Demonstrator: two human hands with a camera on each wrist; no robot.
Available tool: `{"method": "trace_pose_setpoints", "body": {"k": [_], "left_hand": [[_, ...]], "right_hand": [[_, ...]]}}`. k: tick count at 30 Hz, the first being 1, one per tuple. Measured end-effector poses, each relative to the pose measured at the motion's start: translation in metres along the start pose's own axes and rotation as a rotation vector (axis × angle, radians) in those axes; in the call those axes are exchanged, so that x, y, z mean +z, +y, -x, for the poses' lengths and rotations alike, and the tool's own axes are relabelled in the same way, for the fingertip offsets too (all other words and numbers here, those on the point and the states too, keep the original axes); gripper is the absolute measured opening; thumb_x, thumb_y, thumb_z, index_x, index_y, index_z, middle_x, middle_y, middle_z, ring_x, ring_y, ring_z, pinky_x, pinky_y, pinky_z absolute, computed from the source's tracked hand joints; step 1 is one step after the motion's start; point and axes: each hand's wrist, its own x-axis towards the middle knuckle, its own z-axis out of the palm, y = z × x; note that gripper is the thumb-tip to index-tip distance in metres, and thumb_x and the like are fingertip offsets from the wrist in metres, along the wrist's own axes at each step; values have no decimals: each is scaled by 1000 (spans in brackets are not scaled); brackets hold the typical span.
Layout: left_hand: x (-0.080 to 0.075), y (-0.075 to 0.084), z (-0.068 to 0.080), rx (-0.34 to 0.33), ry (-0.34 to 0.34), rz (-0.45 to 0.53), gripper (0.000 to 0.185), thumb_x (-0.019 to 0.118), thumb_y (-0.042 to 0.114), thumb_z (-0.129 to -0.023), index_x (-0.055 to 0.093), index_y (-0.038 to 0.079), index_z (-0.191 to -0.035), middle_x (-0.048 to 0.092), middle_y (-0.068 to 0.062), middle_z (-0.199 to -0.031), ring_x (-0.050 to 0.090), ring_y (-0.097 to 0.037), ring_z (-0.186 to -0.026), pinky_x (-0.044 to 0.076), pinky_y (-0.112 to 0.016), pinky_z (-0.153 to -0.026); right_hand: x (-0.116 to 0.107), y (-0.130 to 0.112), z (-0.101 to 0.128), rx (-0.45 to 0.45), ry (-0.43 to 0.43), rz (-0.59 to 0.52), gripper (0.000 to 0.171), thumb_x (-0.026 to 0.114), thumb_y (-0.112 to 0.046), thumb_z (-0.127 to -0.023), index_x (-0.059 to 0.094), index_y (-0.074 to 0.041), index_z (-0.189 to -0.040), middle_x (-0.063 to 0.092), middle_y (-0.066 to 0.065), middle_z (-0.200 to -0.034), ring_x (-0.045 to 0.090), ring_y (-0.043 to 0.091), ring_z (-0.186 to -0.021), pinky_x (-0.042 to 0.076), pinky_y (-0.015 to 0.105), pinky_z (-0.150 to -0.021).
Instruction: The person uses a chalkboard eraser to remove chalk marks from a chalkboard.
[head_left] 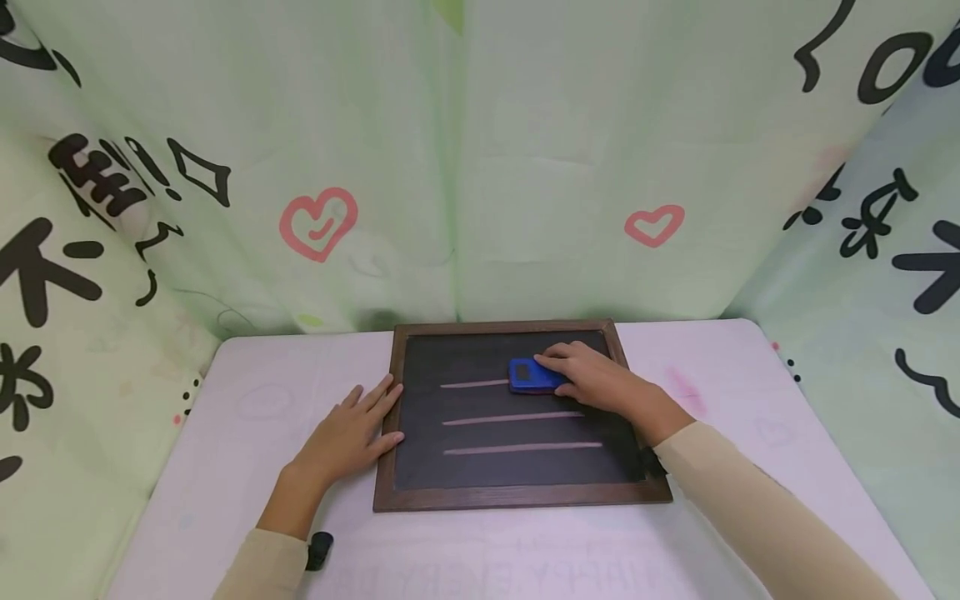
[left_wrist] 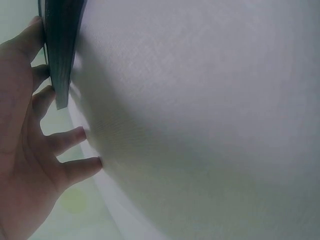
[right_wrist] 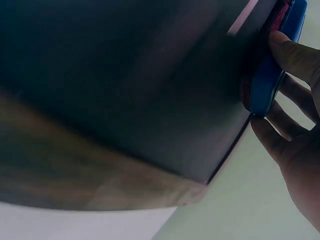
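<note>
The left hand (head_left: pixel 347 442), fingers spread, rests against the left side of a brown-wood-framed blackboard (head_left: pixel 525 496) at the middle of the far edge of the pale table (head_left: pixel 247 433). The beige-sleeved right forearm (head_left: pixel 742 492) slants in from the near right corner; the right hand (head_left: pixel 596 379) pinches a blue rectangular eraser (head_left: pixel 532 376) on the board.

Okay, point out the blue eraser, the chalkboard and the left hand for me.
Blue eraser (head_left: pixel 534 377): head view, on its uncovered top face.
Chalkboard (head_left: pixel 517 433): head view, on its bare black surface.
Left hand (head_left: pixel 349 438): head view, on its back.
</note>
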Motion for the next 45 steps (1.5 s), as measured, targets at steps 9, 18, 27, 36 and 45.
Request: {"method": "trace_pose_setpoints", "body": {"k": [9, 18, 27, 36, 45], "left_hand": [[0, -1, 0, -19, -15, -9, 76, 63, 48, -101, 35, 14, -163, 30, -9, -170, 38, -56, -145, 37, -66, -116], [1, -2, 3, -33, -28, -14, 76, 63, 48, -101, 34, 15, -163, 29, -8, -170, 38, -57, -145, 38, -68, -114], [2, 0, 4, -64, -35, -23, 76, 61, 50, -102, 33, 14, -163, 28, -6, -171, 38, -55, -146, 42, -70, -110], [1, 0, 1, -63, -26, -41, 80, 61, 50, -102, 30, 11, -164, 27, -6, -171, 39, -53, -145, 44, -68, -109], [1, 1, -1, -58, -39, -25, 80, 61, 50, -101, 31, 11, -164, 26, -6, -172, 39, -54, -145, 42, -68, -111]], "right_hand": [[2, -25, -30, -30, -32, 23, 61, 74, -19, -97, 51, -3, -152, 56, 18, -146, 56, 35, -125, 53, 46, -104], [8, -62, -66, -78, -72, 60, 61, 71, -22, -99, 49, -7, -154, 54, 15, -149, 56, 33, -126, 53, 42, -104], [9, -100, -97, -83, -96, 98, 61, 70, -25, -100, 48, -10, -155, 54, 11, -151, 55, 32, -130, 51, 41, -109], [8, -121, -117, -87, -92, 176, 61, 70, -27, -100, 49, -10, -155, 55, 11, -151, 57, 32, -132, 50, 40, -111], [9, -117, -114, -63, -107, 148, 62, 70, -28, -100, 47, -12, -156, 54, 11, -150, 56, 30, -132, 49, 38, -112]]}}
